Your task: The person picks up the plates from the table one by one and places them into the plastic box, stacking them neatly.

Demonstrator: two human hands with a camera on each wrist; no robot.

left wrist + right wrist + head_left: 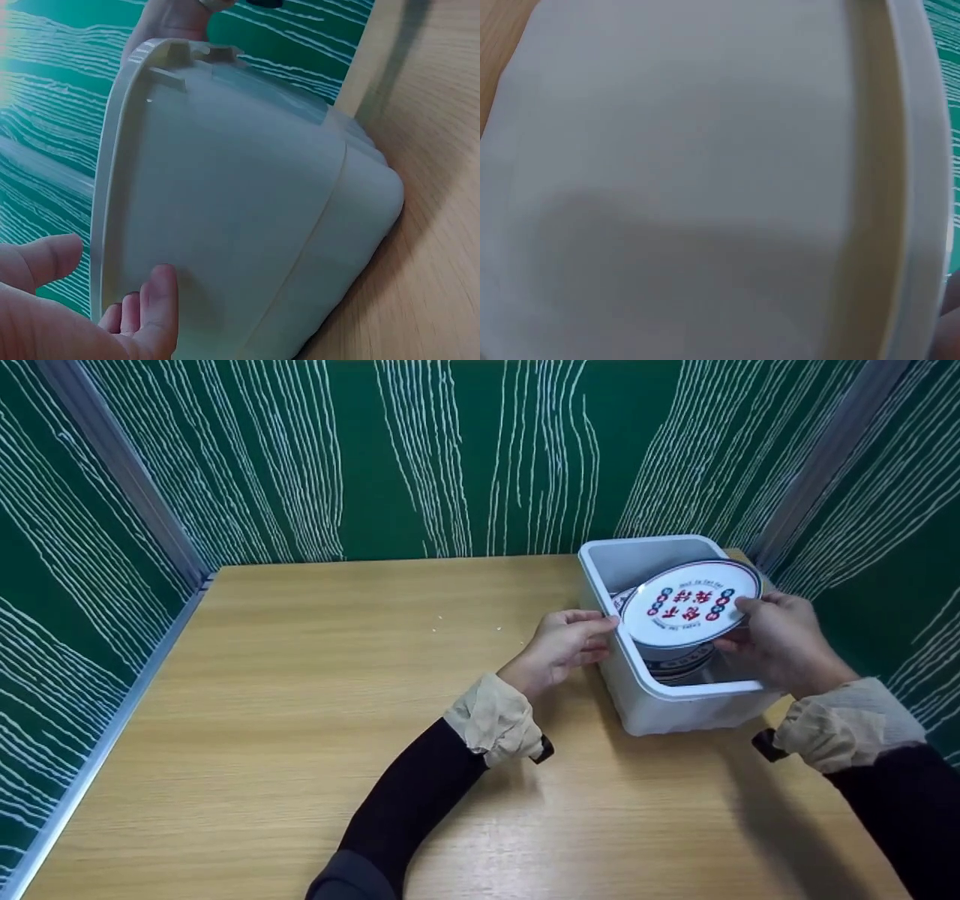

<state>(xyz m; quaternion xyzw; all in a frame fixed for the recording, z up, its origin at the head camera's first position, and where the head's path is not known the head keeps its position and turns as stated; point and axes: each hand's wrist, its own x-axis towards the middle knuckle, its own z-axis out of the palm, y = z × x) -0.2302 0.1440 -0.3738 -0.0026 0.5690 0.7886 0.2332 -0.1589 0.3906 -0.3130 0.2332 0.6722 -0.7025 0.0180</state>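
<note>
My right hand (787, 637) reaches over the right rim of a white plastic bin (694, 712) and pinches a white plate (675, 622) by its right edge. Red and blue characters and a dark rim decorate the plate, which is tilted over the bin's opening. Beneath it, other crockery with dark patterned bands (679, 664) is partly hidden. My left hand (562, 649) is at the bin's left rim, its thumb near the edge and its fingers against the outer wall. In the left wrist view its thumb (56, 255) stands apart from the rim.
The bin stands on the right side of a wooden table (300, 697). A few tiny white specks (499, 628) lie on the tabletop. Green panels with white wavy lines (510, 457) close off the back and sides, with grey posts (825, 450) at the corners.
</note>
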